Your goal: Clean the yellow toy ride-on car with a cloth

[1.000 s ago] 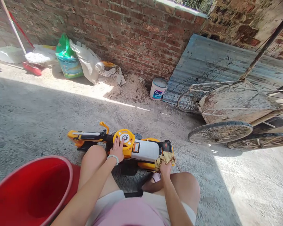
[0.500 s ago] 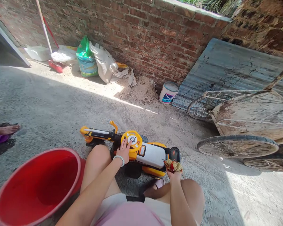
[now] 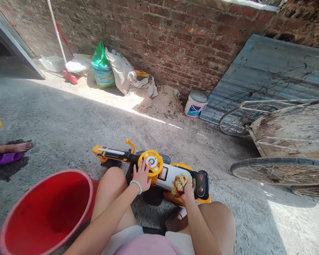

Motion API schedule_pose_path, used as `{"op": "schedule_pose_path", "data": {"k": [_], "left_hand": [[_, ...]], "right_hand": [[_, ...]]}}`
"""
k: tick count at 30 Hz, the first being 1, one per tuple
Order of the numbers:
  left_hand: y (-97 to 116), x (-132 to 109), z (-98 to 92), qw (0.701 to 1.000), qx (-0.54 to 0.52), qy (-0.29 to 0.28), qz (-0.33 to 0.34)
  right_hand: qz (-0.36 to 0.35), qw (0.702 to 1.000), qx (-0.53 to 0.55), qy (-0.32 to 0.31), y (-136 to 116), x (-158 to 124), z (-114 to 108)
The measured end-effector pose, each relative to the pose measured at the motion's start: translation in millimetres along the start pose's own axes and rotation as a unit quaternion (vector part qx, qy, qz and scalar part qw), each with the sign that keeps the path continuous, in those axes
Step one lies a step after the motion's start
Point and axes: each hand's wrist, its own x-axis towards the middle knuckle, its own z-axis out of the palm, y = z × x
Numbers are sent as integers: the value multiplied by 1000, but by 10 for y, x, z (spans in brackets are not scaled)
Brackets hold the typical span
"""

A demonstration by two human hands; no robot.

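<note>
A yellow, white and black ride-on toy (image 3: 168, 177) stands on the concrete between and beyond my knees. My left hand (image 3: 141, 177), with a beaded bracelet at the wrist, rests fingers spread on the near left side of the yellow steering wheel (image 3: 158, 164). A bunched yellowish and red cloth (image 3: 179, 185) lies against the toy's white seat, and my right hand (image 3: 187, 193) is closed on it. The black rear part (image 3: 202, 185) of the toy shows just right of that hand.
Large red tub (image 3: 89, 191) at the lower left. Another person's bare foot (image 3: 23, 146) is on the left, by a purple slipper. Sacks (image 3: 119, 71), a grain pile and a paint bucket (image 3: 196, 103) line the brick wall. A wheeled cart (image 3: 289, 134) stands right.
My right hand has moved left with the cloth, from the seat's rear end onto its middle. My left hand stays at the wheel. The view has shifted slightly; red and yellow shapes now show at far left.
</note>
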Motion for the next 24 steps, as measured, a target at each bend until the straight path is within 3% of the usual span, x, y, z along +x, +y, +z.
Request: {"op": "schedule_pose_path", "data": {"k": [2,4,6,9,11,13,15,18,21,24], "left_hand": [[-8,45,-9,999,-20,44,13],[-16,114,-17,996,-38,73,28],[-23,187,-10,996,-48,72,38],[-31,260,29,996,-48,69,39],[-40,272,62,996,-45,71,41],[-54,268,97,995,-45,70,45],[-74,259,138,994,-46,83,53],[-111,252,227,988,-40,133,72],[-162,264,340,980,-17,181,83],[-211,287,423,974,-3,204,102]], "right_hand": [[19,998,19,54,-200,162,-176],[-52,990,-113,73,-380,348,-484],[-138,938,-307,80,-493,508,-813],[-154,834,-526,62,-484,640,-1122],[-137,779,-611,33,-396,673,-1133],[-132,744,-655,-9,-317,704,-1003],[-115,741,-660,-53,-285,763,-790],[-76,780,-615,-85,-260,903,-454],[-64,821,-564,-52,-86,1028,-189],[-5,831,-557,-10,248,1044,83]]}}
